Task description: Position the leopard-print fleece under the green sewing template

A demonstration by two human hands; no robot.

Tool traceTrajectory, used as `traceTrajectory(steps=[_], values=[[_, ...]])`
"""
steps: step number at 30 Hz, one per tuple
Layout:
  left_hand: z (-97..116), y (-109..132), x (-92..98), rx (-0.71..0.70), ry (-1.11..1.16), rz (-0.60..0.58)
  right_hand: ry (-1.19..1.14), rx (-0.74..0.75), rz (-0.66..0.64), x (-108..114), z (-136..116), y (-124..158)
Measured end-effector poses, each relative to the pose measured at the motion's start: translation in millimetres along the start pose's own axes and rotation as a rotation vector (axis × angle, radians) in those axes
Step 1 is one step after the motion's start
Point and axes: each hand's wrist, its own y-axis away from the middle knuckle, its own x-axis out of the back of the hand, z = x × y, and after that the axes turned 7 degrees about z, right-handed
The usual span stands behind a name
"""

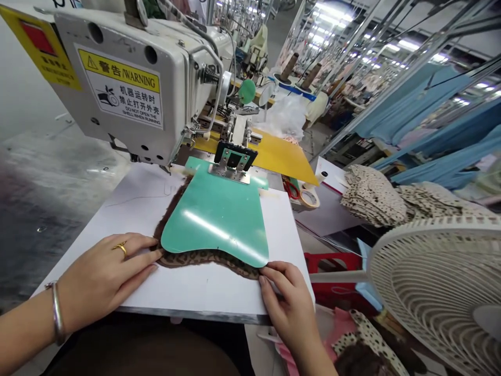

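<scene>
A brown leopard-print fabric piece point(207, 256) lies flat on the white table under a green plastic template point(219, 219). Only the fabric's left and front edges stick out; the rest is covered. My left hand point(104, 269) rests on the table with fingers stretched out, their tips touching the fabric's front left corner. At the front right corner, my right hand point(287, 295) has thumb and index finger closed on the fabric's edge. A metal clamp plate point(230, 174) of the sewing machine lies over the template's back end.
The sewing machine head point(133, 78) with a warning label overhangs the back left. A yellow plate point(284, 156), red-handled scissors point(291, 189) and a tape roll point(309, 198) are at the back right. A fan point(430, 282) stands close on the right, near piled spotted fabric point(373, 196).
</scene>
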Motion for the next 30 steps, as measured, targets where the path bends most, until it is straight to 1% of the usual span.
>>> traceTrajectory(steps=[3,6,13,17,19,23,25,30], values=[[-2,2,0.5,-0.034,-0.003,-0.022,0.001,-0.007,-0.007,-1,-1,1],[-2,2,0.1,-0.006,0.005,-0.027,-0.003,-0.002,-0.007,-1,0,1],[0,2,-1.9,0.005,0.011,0.037,-0.021,0.003,-0.007,1,-2,0],[0,3,-2.8,0.048,0.034,0.028,-0.051,-0.002,-0.010,3,-1,1],[0,4,-2.8,0.046,0.037,0.028,-0.069,-0.015,-0.010,5,1,3],[-2,4,-3.0,0.004,0.035,0.061,-0.106,-0.069,0.051,6,5,8],[-3,5,-3.2,-0.003,0.034,0.054,-0.120,-0.086,0.086,6,6,10],[-6,5,-2.0,-0.032,0.034,0.042,-0.116,-0.076,0.099,5,6,10]])
